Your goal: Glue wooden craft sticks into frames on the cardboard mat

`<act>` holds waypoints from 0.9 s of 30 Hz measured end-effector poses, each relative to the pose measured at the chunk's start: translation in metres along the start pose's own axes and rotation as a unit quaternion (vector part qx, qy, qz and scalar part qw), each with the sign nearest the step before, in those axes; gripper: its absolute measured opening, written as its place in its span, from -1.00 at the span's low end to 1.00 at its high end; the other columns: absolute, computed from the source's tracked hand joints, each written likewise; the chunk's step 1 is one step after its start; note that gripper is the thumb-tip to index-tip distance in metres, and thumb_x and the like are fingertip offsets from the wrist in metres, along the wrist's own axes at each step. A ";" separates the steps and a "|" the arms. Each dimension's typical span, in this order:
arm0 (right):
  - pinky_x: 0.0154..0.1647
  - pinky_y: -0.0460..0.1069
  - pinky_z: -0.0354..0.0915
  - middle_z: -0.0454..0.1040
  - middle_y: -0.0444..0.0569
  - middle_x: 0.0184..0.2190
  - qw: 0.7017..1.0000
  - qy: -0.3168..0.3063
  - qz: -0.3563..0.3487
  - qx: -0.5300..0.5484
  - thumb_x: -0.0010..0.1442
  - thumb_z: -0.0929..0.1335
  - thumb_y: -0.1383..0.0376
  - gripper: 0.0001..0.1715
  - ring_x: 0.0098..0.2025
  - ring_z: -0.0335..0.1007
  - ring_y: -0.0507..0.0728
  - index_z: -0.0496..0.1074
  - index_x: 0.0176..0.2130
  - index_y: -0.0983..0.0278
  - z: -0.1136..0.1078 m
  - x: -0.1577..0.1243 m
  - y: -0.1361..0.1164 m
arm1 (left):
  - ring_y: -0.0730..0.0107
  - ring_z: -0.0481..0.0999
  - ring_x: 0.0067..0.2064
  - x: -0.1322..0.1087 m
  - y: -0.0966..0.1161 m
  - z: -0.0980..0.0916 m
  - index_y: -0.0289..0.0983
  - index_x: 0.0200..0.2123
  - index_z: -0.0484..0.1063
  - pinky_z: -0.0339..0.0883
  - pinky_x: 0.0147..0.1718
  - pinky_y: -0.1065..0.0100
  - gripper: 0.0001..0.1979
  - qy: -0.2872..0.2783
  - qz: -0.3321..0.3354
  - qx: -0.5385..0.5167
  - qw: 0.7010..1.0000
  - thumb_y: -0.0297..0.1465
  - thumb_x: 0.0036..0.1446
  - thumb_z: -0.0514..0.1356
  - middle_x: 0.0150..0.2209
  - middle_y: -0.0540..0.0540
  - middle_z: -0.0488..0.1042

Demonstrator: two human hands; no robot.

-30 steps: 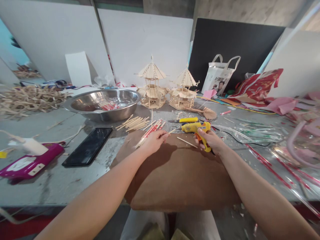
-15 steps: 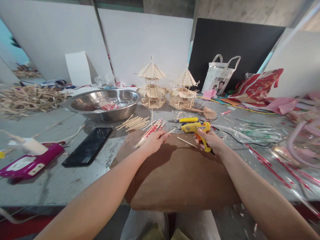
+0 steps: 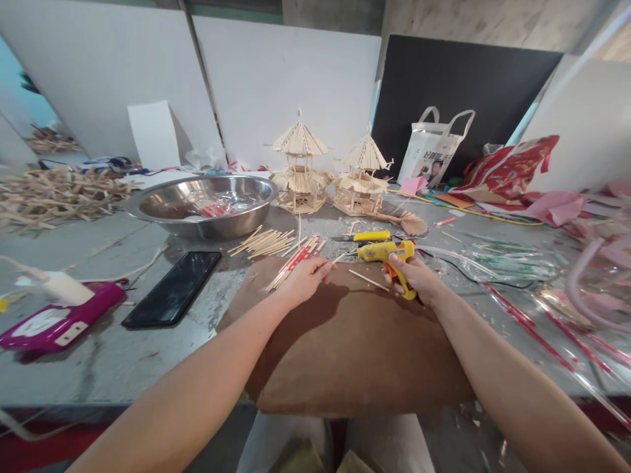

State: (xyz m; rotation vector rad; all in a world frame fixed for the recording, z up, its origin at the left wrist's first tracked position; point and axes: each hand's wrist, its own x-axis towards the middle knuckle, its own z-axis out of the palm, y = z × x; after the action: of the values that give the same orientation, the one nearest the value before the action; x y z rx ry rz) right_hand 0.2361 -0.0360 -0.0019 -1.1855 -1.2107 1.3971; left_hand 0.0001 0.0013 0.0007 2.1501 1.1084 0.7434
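My right hand [image 3: 417, 278] is wrapped round the handle of a yellow glue gun [image 3: 387, 253], whose nozzle points left. My left hand [image 3: 306, 277] pinches a thin wooden stick [image 3: 339, 258], its tip close to the nozzle. Both hands rest over a brown board [image 3: 355, 341] on the grey table [image 3: 113, 355]. A loose stick [image 3: 368, 280] lies on the board between my hands. Red-and-white sticks [image 3: 296, 257] lie just beyond my left hand.
Two stick pagoda models [image 3: 299, 164] [image 3: 363, 176] stand behind. A steel bowl [image 3: 202, 205], a pile of plain sticks [image 3: 263, 242], a black phone [image 3: 172, 289], a pink case [image 3: 59, 318], a yellow knife [image 3: 367, 236], a white bag [image 3: 434, 154] and plastic wrappers [image 3: 513, 269] lie around.
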 end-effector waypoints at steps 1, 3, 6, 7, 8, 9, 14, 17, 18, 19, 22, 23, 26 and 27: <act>-0.79 -0.15 0.14 0.31 -0.19 -0.69 1.000 0.001 0.000 -0.001 -0.10 0.29 -0.04 -0.55 -0.80 0.07 -0.12 0.25 -0.52 0.31 0.000 0.000 0.000 | 0.55 0.23 -0.53 0.000 0.000 0.000 -0.32 -0.40 0.37 0.11 -0.50 0.49 -0.64 -0.001 0.000 0.002 1.000 -0.21 0.09 -0.11 -0.54 0.03 0.34; -0.78 -0.15 0.15 0.31 -0.19 -0.68 1.000 0.001 0.000 -0.003 -0.10 0.29 -0.04 -0.55 -0.80 0.07 -0.12 0.25 -0.53 0.31 0.000 0.001 0.000 | 0.54 0.22 -0.54 0.000 0.000 0.000 -0.32 -0.39 0.37 0.11 -0.51 0.49 -0.64 -0.002 -0.002 0.003 1.000 -0.21 0.09 -0.11 -0.54 0.03 0.34; -0.78 -0.15 0.15 0.32 -0.19 -0.68 1.000 0.000 -0.002 -0.003 -0.10 0.29 -0.04 -0.55 -0.80 0.07 -0.12 0.25 -0.53 0.31 0.000 0.001 0.000 | 0.55 0.20 -0.57 0.000 0.000 0.001 -0.31 -0.35 0.36 0.09 -0.55 0.49 -0.63 -0.005 -0.011 0.003 1.000 -0.19 0.08 -0.10 -0.56 0.03 0.34; -0.78 -0.15 0.15 0.32 -0.19 -0.68 1.000 0.000 -0.003 -0.002 -0.10 0.29 -0.04 -0.55 -0.80 0.07 -0.12 0.24 -0.53 0.31 0.000 0.000 0.000 | 0.55 0.19 -0.58 -0.001 0.000 0.001 -0.31 -0.34 0.36 0.08 -0.56 0.49 -0.63 -0.005 -0.014 0.005 1.000 -0.18 0.07 -0.10 -0.56 0.04 0.33; -0.78 -0.15 0.15 0.32 -0.19 -0.68 1.000 0.002 -0.002 -0.003 -0.11 0.30 -0.04 -0.55 -0.80 0.07 -0.12 0.24 -0.53 0.31 0.000 0.000 0.000 | 0.56 0.18 -0.59 -0.001 0.000 0.001 -0.31 -0.34 0.36 0.07 -0.57 0.49 -0.63 -0.004 -0.017 0.007 1.000 -0.17 0.07 -0.09 -0.56 0.04 0.33; -0.78 -0.15 0.15 0.32 -0.19 -0.68 1.000 0.003 -0.001 -0.003 -0.11 0.30 -0.05 -0.55 -0.80 0.07 -0.12 0.24 -0.54 0.31 0.001 -0.001 -0.001 | 0.56 0.17 -0.59 -0.001 0.000 0.001 -0.30 -0.34 0.36 0.07 -0.58 0.49 -0.63 -0.002 -0.018 0.010 1.000 -0.16 0.06 -0.09 -0.57 0.04 0.33; -0.79 -0.16 0.13 0.31 -0.19 -0.69 1.000 0.005 -0.004 -0.009 -0.11 0.29 -0.05 -0.54 -0.80 0.06 -0.12 0.24 -0.53 0.31 0.001 -0.001 -0.001 | 0.57 0.16 -0.61 0.000 -0.001 0.001 -0.30 -0.36 0.36 0.06 -0.60 0.49 -0.64 0.006 -0.022 0.016 1.000 -0.18 0.05 -0.07 -0.58 0.06 0.33; -0.78 -0.16 0.13 0.32 -0.18 -0.68 1.000 -0.003 -0.010 -0.011 -0.09 0.28 -0.04 -0.55 -0.80 0.07 -0.12 0.25 -0.52 0.31 0.000 0.000 0.000 | 0.57 0.18 -0.60 0.000 0.000 0.000 -0.30 -0.44 0.36 0.07 -0.59 0.50 -0.67 0.012 -0.024 0.016 1.000 -0.20 0.04 -0.06 -0.61 0.06 0.32; -0.78 -0.16 0.13 0.32 -0.18 -0.68 1.000 -0.004 -0.011 -0.012 -0.08 0.28 -0.04 -0.55 -0.80 0.08 -0.12 0.25 -0.52 0.31 -0.001 0.001 0.001 | 0.57 0.19 -0.60 0.000 0.002 0.000 -0.30 -0.46 0.36 0.08 -0.58 0.50 -0.68 0.013 -0.025 0.016 0.999 -0.20 0.04 -0.05 -0.61 0.07 0.31; -0.78 -0.16 0.13 0.32 -0.19 -0.68 1.000 -0.004 -0.010 -0.012 -0.08 0.28 -0.04 -0.56 -0.80 0.08 -0.12 0.24 -0.52 0.31 -0.001 0.001 0.001 | 0.57 0.20 -0.60 0.000 0.003 0.000 -0.30 -0.48 0.35 0.08 -0.58 0.50 -0.69 0.015 -0.028 0.017 0.999 -0.21 0.03 -0.04 -0.62 0.07 0.31; -0.78 -0.16 0.13 0.32 -0.19 -0.69 1.000 -0.007 -0.003 -0.016 -0.09 0.28 -0.04 -0.55 -0.80 0.08 -0.12 0.24 -0.52 0.31 0.000 0.000 0.002 | 0.56 0.22 -0.59 -0.001 0.006 -0.001 -0.30 -0.46 0.36 0.10 -0.56 0.50 -0.72 0.022 -0.037 0.018 0.999 -0.22 0.01 -0.01 -0.62 0.07 0.32; -0.78 -0.16 0.12 0.32 -0.19 -0.70 1.000 -0.011 -0.001 -0.018 -0.09 0.28 -0.04 -0.55 -0.80 0.08 -0.11 0.24 -0.52 0.31 0.000 0.000 0.001 | 0.56 0.22 -0.59 -0.001 0.007 -0.001 -0.30 -0.44 0.36 0.10 -0.56 0.50 -0.72 0.025 -0.040 0.018 0.999 -0.22 0.01 -0.01 -0.61 0.06 0.33; -0.78 -0.16 0.11 0.34 -0.17 -0.68 1.000 -0.014 -0.013 -0.022 -0.09 0.29 -0.05 -0.54 -0.80 0.09 -0.11 0.25 -0.53 0.32 0.000 -0.001 0.000 | 0.56 0.22 -0.60 -0.001 0.008 -0.001 -0.30 -0.43 0.36 0.10 -0.57 0.49 -0.72 0.035 -0.053 0.017 0.998 -0.22 0.00 -0.01 -0.61 0.06 0.34; -0.78 -0.16 0.12 0.35 -0.16 -0.67 0.999 -0.008 -0.024 -0.020 -0.10 0.29 -0.05 -0.54 -0.80 0.09 -0.11 0.26 -0.52 0.32 0.000 -0.001 -0.001 | 0.56 0.21 -0.60 -0.001 0.008 -0.001 -0.30 -0.43 0.35 0.10 -0.57 0.49 -0.72 0.035 -0.058 0.016 0.998 -0.22 0.00 -0.01 -0.61 0.06 0.33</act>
State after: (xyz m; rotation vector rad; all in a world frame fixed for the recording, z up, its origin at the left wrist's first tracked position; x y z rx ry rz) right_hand 0.2366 -0.0370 -0.0006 -1.1684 -1.2752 1.3548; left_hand 0.0030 -0.0027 0.0069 2.0806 1.2781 0.7582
